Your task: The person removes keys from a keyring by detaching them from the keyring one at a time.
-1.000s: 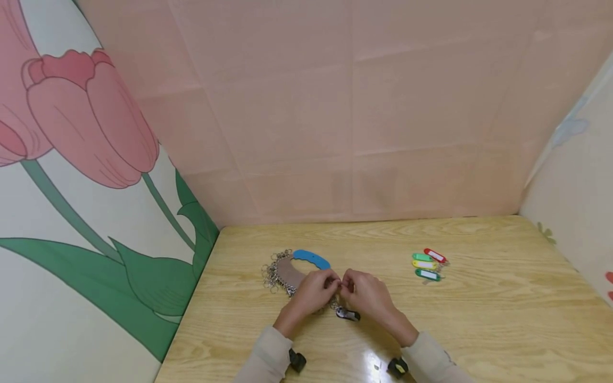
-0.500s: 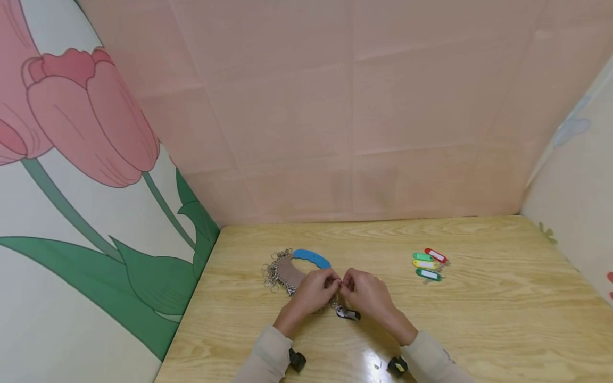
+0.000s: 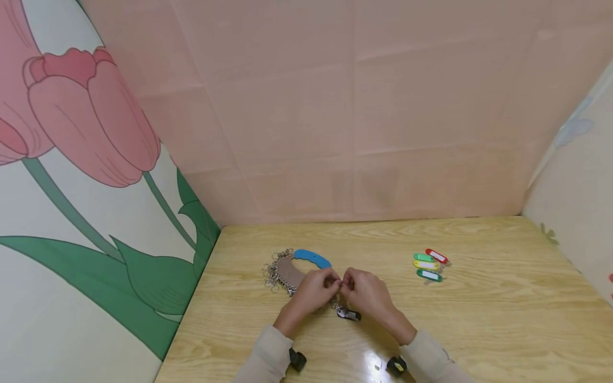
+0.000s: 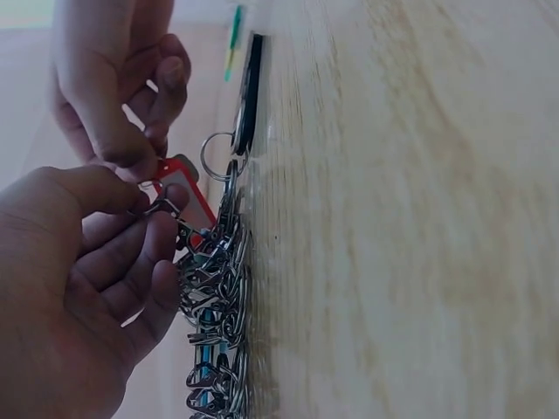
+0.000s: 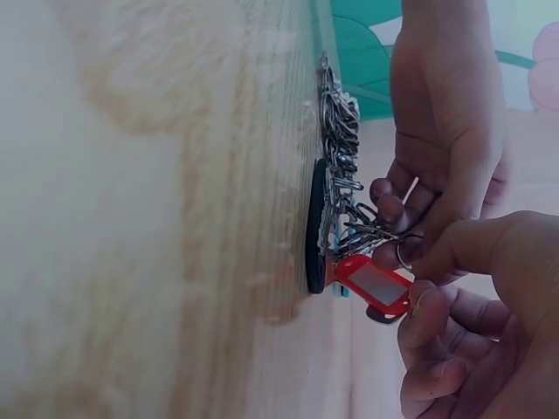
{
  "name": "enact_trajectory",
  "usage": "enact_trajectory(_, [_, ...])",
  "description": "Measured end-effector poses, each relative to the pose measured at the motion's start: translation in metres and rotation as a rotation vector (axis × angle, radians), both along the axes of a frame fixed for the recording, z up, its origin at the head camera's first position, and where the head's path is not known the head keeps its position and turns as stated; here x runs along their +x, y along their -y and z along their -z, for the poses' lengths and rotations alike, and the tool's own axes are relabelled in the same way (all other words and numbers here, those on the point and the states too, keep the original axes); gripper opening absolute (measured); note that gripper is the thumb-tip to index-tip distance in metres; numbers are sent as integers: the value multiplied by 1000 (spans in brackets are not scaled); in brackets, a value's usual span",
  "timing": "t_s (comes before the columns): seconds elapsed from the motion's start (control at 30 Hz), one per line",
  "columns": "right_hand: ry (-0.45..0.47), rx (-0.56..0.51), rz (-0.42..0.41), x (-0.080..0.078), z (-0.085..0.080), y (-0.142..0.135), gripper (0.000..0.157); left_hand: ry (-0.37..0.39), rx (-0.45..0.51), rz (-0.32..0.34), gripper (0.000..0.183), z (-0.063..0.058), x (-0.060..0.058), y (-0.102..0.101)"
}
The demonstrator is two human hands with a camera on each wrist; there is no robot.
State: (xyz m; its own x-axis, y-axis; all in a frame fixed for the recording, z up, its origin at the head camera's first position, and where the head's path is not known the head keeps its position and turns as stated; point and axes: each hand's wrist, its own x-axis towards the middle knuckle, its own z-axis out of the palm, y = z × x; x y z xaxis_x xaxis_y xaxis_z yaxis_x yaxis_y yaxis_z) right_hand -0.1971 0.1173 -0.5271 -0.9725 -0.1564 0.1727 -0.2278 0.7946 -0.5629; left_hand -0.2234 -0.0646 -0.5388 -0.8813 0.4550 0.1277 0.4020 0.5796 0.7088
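My left hand (image 3: 313,291) pinches a small metal ring (image 4: 164,206) with a clasp at the edge of a curved plate. This brownish plate (image 3: 289,272) has a blue grip (image 3: 311,258) and many metal rings and clasps along its rim. Fingertip to fingertip with the left, my right hand (image 3: 367,293) pinches the end of a red key tag (image 5: 374,284) with a pale label. The tag hangs beside the clasps, with a metal key (image 5: 382,316) behind it. Fingers hide how its ring and the clasp meet.
A black and silver piece (image 3: 348,314), perhaps a nail clipper, hangs off the plate's near side. Right of the hands lie several key tags (image 3: 425,264) in red, green and yellow. A pink-draped wall (image 3: 354,133) stands behind the wooden table (image 3: 503,298).
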Motion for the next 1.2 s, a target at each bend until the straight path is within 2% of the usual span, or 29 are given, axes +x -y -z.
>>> enact_trajectory(0.2, [-25,-5,-7,-1,1,0,16,-22,-8,1,8,-2,0,0])
enact_trajectory(0.53, [-67,-5,-16,0,3,-1,15,-100,42,57,9,0,-1,4])
enact_trajectory(1.2, [-54,7,-51,0,2,-2,15,-108,45,47,10,-2,0,6])
